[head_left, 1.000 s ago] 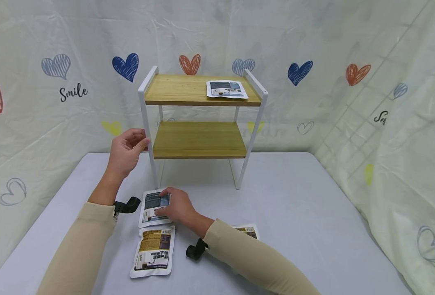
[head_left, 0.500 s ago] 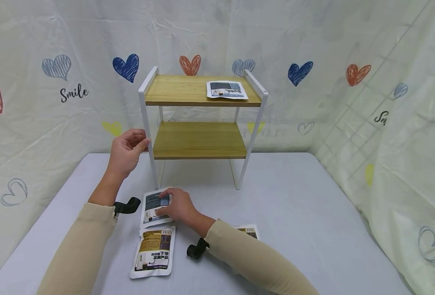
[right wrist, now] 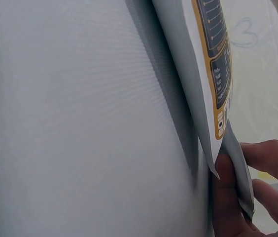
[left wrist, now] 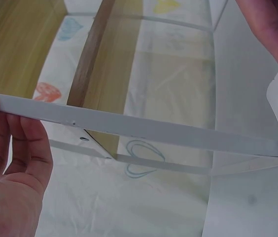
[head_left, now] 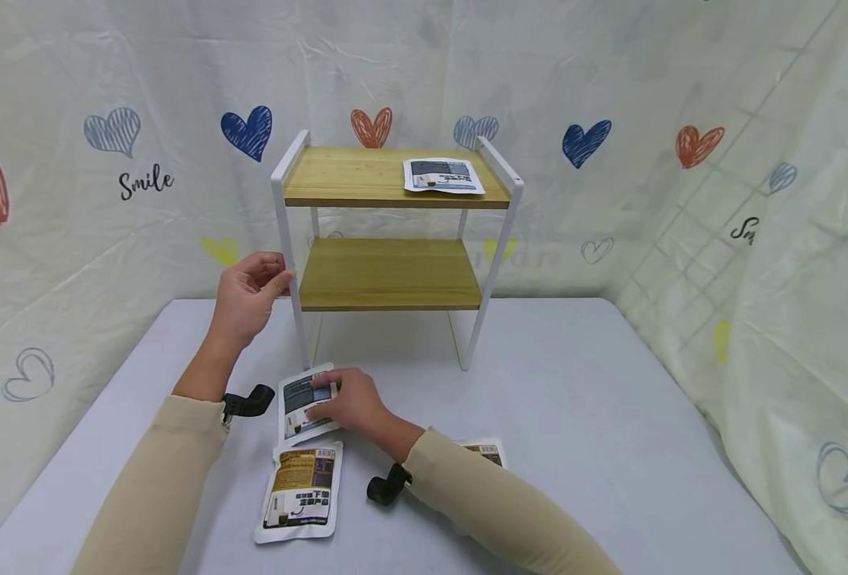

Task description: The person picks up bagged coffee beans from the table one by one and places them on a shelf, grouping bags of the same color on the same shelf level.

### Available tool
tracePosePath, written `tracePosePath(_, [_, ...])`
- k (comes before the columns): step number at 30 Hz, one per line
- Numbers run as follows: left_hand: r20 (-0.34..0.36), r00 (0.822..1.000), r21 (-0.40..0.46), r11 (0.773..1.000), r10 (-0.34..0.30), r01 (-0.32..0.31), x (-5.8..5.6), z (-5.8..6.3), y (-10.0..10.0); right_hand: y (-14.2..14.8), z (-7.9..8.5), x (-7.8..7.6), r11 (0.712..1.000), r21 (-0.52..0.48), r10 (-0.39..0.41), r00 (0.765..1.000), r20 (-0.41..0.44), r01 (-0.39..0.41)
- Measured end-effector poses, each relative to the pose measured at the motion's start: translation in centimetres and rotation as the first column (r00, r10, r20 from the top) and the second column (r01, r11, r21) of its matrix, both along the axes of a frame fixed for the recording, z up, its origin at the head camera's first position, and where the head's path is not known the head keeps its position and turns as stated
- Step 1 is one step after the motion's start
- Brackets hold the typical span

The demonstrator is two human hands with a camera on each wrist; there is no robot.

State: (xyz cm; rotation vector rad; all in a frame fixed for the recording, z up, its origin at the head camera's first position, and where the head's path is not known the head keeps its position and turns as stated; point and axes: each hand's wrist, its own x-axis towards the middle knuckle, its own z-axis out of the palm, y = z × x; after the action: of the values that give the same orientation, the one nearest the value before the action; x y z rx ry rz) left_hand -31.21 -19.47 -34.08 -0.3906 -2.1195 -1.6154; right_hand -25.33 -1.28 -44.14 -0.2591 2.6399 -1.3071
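Note:
In the head view, my left hand [head_left: 247,295] holds the white left front leg of a two-tier shelf rack [head_left: 395,200]. The left wrist view shows thumb and fingers on either side of that white metal bar [left wrist: 129,126]. My right hand [head_left: 355,399] pinches the right edge of a white pouch with a blue label [head_left: 298,395], by the rack's left foot. Fingers and thumb grip the edge of this pouch [right wrist: 237,168] in the right wrist view. Just nearer lies a pouch with a brown-yellow label [head_left: 300,491], flat on the table.
Another blue-labelled pouch [head_left: 443,176] lies on the right of the upper wooden board. Part of another yellow-labelled pouch [head_left: 487,453] shows behind the right sleeve [head_left: 496,503]. A white curtain [head_left: 424,72] with printed hearts closes off the back and right of the white table [head_left: 575,415].
The blue-labelled pouch has shifted slightly right and turned a little, its left side tilting, along with my right hand. My left hand stays on the rack's leg.

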Motion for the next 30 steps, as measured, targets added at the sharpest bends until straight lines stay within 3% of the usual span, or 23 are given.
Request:
tracePosePath(13, [-0.005, 1.0, -0.019, 1.0, 0.008, -0.008, 0.13, 0.09, 0.03, 0.37, -0.18, -0.24, 1.0, 0.006, 0.023, 1.0, 0.008, -0.024])
tracePosePath(30, [-0.004, 1.0, -0.009, 1.0, 0.001, -0.001, 0.19, 0.07, 0.02, 0.76, -0.01, -0.19, 0.99, -0.14, -0.015, 0.995, 0.103, 0.029])
